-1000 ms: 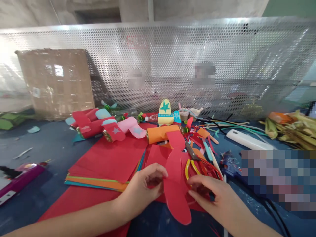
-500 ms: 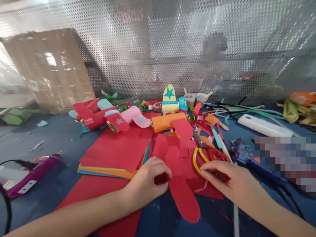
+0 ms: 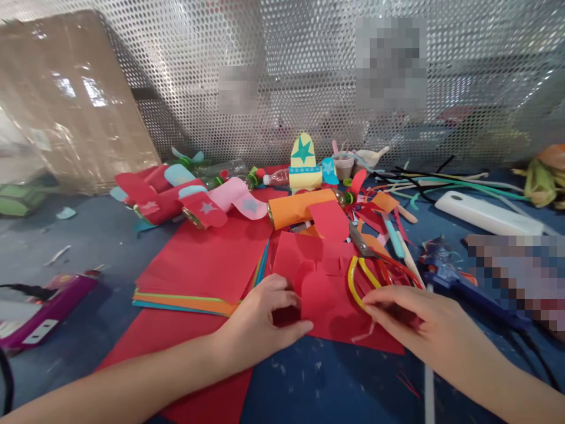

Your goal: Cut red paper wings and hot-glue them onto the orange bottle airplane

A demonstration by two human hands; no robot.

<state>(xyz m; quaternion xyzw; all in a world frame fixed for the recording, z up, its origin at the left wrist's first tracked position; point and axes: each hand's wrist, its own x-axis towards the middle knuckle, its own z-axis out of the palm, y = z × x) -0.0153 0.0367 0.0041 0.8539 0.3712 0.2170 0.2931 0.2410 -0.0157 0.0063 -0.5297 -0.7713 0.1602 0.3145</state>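
Note:
My left hand (image 3: 269,321) is curled at the left edge of a rounded red paper cutout (image 3: 321,297), thumb in front and fingers partly hidden. The cutout is doubled over above the red sheet (image 3: 344,327). My right hand (image 3: 421,321) pinches at the yellow inner side of the scissors' handle (image 3: 354,282); the scissors lie with their dark blades pointing away, partly over paper scraps. Just behind them an orange paper-wrapped bottle (image 3: 298,208) lies on its side with a red paper flap (image 3: 330,221) on it.
Stacked coloured paper (image 3: 198,268) lies at left. Paper-covered bottles (image 3: 170,206) lie behind it, near a yellow starred piece (image 3: 304,159). A blue glue gun (image 3: 477,300), white tool (image 3: 488,213) and loose strips are at right. A purple power strip (image 3: 53,312) sits far left; perforated metal (image 3: 282,70) stands behind.
The long red cutout, first stretched toward me, has its near half folded up and away. My right hand has moved from the cutout's edge to the scissors' handle. The view has tilted down.

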